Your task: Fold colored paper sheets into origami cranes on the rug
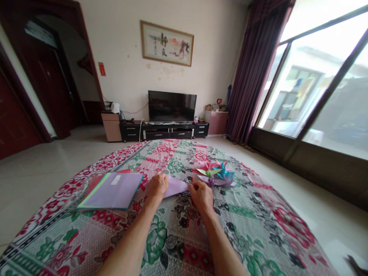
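Note:
A folded piece of purple origami paper lies between my two hands, low over the patterned tablecloth. My left hand is closed on its left end, hiding that part. At the pointed right end, the fingers of my right hand pinch the tip. Just beyond my right hand stands a group of folded paper cranes: a green one, a blue one and a purple one, with pink paper behind them. Left of my left hand lies a stack of coloured paper, purple sheet uppermost.
The round table wears a floral tablecloth. Across the room, a television stands on a low black cabinet. A dark purple curtain hangs beside large windows on the right. Dark red doors are at the left.

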`<state>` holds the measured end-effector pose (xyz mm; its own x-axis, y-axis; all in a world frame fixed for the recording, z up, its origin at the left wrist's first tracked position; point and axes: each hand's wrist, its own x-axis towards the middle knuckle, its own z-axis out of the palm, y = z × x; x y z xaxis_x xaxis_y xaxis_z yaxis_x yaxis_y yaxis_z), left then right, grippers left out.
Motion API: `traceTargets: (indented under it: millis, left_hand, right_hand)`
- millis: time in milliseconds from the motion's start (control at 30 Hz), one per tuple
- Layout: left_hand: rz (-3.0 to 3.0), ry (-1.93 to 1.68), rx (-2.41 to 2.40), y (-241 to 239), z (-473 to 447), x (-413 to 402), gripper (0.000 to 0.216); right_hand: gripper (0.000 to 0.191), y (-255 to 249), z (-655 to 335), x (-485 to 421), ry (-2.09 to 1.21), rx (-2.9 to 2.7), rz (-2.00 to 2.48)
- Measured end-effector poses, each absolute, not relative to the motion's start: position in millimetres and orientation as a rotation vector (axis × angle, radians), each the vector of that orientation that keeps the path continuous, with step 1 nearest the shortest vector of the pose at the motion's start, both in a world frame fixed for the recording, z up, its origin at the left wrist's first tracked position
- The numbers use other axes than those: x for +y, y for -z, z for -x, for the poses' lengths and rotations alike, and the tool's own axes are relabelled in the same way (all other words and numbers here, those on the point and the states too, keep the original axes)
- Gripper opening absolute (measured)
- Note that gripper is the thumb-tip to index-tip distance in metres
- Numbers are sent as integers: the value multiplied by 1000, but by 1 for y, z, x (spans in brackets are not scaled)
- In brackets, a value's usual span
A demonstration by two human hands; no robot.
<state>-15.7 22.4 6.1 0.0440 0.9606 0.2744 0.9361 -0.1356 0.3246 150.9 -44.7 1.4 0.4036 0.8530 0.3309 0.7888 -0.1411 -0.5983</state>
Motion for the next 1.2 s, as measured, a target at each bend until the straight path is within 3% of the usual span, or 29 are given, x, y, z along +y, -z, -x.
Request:
traceTargets:
  millis: [467, 800, 1200]
  left_hand:
    - [-2399, -741, 2011, 11, 18, 21, 27]
    - [-2317, -855, 1977, 11, 16, 22, 24]
    - [-2327, -811, 1985, 12, 21, 25, 19]
  right_hand:
    - [18, -6, -141, -45, -81, -1545, 2199]
    - [21, -7, -133, -41, 145, -2013, 1940]
    - [21, 12, -120, -41, 175, -1720, 2017]
